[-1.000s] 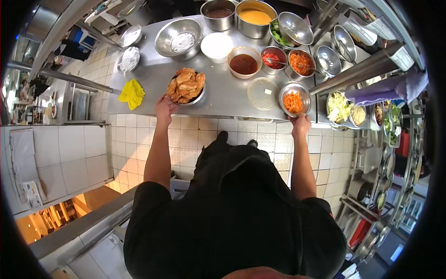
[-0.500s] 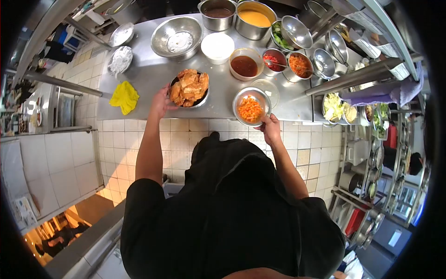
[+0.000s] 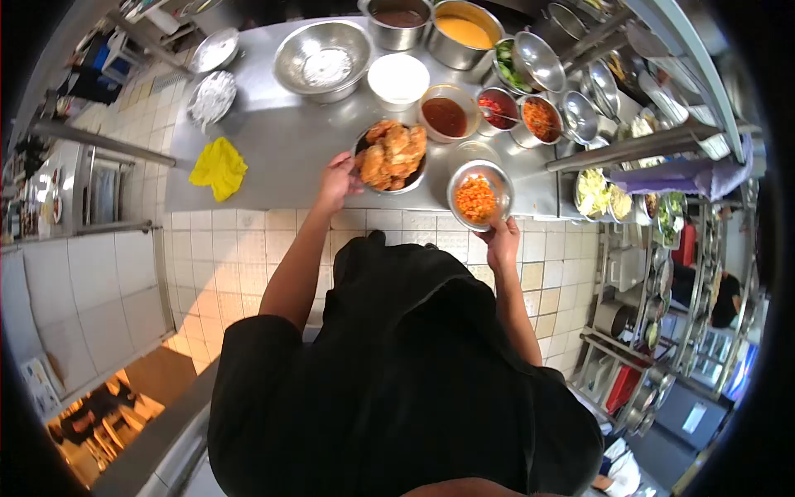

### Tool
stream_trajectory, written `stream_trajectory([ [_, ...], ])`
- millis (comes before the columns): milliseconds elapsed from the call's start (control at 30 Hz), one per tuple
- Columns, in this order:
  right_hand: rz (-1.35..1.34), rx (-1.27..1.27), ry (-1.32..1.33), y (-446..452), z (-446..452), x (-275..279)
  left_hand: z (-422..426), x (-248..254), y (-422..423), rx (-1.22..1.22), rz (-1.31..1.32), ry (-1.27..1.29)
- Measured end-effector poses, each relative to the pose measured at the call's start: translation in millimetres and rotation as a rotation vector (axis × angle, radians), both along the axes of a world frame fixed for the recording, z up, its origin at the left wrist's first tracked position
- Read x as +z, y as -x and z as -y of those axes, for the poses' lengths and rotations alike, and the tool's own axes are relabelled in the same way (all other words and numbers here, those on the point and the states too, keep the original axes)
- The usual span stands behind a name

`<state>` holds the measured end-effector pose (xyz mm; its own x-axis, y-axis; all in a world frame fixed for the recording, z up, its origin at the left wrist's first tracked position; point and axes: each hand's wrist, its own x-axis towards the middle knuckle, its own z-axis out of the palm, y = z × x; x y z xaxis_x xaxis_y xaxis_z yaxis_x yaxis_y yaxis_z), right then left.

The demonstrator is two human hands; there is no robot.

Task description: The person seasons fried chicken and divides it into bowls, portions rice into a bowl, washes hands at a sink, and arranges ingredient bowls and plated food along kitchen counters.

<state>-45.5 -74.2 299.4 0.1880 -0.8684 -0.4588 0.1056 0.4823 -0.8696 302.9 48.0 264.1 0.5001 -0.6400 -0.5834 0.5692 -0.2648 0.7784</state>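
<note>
My left hand [image 3: 338, 182] is closed on the left rim of a metal bowl heaped with browned fried pieces [image 3: 393, 156], which sits near the front edge of the steel table [image 3: 273, 157]. With my right hand [image 3: 501, 238] I grip the near rim of a small metal bowl [image 3: 507, 184] of diced orange bits [image 3: 476, 199], at the table's front edge. Part of a round clear lid [image 3: 474, 152] shows behind this bowl. A container of dark red-brown sauce [image 3: 445, 117] stands between and behind the two bowls.
A yellow cloth [image 3: 219, 168] and a bowl of white powder [image 3: 212, 99] are on the left. Behind stand a big metal bowl [image 3: 323, 62], a white bowl [image 3: 398, 80] and a pot of orange liquid [image 3: 464, 31]. A metal post [image 3: 629, 147] slants across the right side.
Both bowls shifted with my hands: the fried-piece bowl moved right. The orange-bit bowl moved left from the table's right part, then slightly right again.
</note>
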Motion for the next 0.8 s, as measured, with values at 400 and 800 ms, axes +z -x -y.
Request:
stream_trajectory([
  [400,0.113,0.648,-0.111,-120.0,-47.4,64.0,-74.7,52.6,-26.7,-0.303,-0.044,0.146],
  [800,-0.184,1.084,0.236,-196.0,-73.2,-5.0,-125.7,16.9,-68.4,-0.07,0.228,0.015],
])
